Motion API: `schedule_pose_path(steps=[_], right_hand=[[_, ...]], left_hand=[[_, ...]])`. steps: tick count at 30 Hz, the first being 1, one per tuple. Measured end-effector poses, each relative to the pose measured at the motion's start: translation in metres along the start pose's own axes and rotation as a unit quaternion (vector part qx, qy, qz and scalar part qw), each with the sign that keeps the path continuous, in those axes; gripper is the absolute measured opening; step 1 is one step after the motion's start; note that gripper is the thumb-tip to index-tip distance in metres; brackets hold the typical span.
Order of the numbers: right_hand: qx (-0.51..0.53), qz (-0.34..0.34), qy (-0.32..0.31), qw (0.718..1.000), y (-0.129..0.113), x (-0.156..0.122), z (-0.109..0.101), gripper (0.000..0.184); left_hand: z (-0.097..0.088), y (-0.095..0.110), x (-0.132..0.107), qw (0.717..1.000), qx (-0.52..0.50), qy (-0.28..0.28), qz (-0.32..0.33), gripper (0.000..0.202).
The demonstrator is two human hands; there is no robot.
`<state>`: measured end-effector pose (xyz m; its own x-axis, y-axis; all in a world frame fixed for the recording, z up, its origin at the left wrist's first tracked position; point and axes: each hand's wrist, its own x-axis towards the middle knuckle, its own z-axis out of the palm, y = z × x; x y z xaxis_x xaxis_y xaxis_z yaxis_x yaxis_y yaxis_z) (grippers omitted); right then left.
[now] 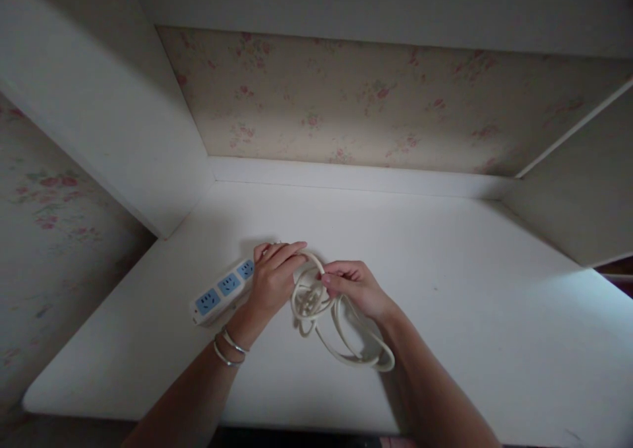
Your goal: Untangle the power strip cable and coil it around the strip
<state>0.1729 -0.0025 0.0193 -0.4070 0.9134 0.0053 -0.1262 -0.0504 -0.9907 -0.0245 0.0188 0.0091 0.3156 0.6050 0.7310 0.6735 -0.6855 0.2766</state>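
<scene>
On the left of the worktop (435, 250), a white power strip (227, 285) with three blue-faced sockets in view lies slanting, its near-left end bare and its far-right end hidden by the left hand (274, 276). That hand is curled there, fingers over the spot where the strip and cord meet; whether it clasps the strip, the cord or both, I cannot tell.

Between the two hands, the pale cord (310, 317) comes out from beneath the left fingertips and bends over to the right hand (359, 286), which pinches it between thumb and fingers. Just below this span, on the near side, several small loops sit bunched together.

Farther right and nearer, wider loops spread loosely on the worktop, reaching beside the right forearm.

The handling of the cord looks partway along: some of it is gathered, a good share remains slack and uneven. No tie shows around it, and its plug cannot be made out.
</scene>
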Motion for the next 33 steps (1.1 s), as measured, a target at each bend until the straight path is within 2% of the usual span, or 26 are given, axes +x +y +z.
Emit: schedule_pose_path(steps=[3,8,11,14,18,21,24,27,29,33], right_hand=[[0.041,-0.015,0.017,0.999,0.002,0.001,-0.003,0.024],[0.103,-0.058,0.003,0.993,0.005,0.0,-0.007,0.019],[0.107,-0.07,0.002,0.992,0.004,-0.002,-0.008,0.019],[0.116,-0.075,0.008,0.99,0.002,-0.002,-0.01,0.018],[0.136,-0.091,0.03,0.986,-0.001,-0.001,-0.013,0.02],[0.148,-0.105,0.061,0.981,-0.002,0.002,-0.014,0.021],[0.172,-0.111,0.088,0.975,-0.001,0.004,-0.014,0.022],[0.189,-0.096,0.093,0.973,0.001,0.006,-0.014,0.037],[0.189,-0.084,0.094,0.974,0.002,0.007,-0.014,0.042],[0.185,-0.089,0.129,0.97,0.006,0.012,-0.016,0.023]], left_hand=[[0.004,-0.002,-0.002,1.0,0.0,0.02,-0.005,0.03],[0.01,-0.004,-0.004,0.997,-0.075,0.022,-0.018,0.026],[0.008,-0.002,-0.004,0.991,-0.123,0.02,-0.046,0.028],[0.004,0.0,-0.003,0.988,-0.152,0.021,-0.031,0.035],[-0.002,0.003,-0.001,0.987,-0.16,-0.021,0.023,0.038],[-0.004,0.005,0.0,0.983,-0.167,-0.071,0.018,0.029],[-0.002,0.006,0.0,0.979,-0.187,-0.074,-0.025,0.02],[0.002,0.006,0.001,0.969,-0.222,-0.071,-0.087,0.022],[0.004,0.008,0.001,0.951,-0.263,-0.078,-0.14,0.021],[0.0,0.009,0.002,0.898,-0.368,-0.037,-0.24,0.015]])
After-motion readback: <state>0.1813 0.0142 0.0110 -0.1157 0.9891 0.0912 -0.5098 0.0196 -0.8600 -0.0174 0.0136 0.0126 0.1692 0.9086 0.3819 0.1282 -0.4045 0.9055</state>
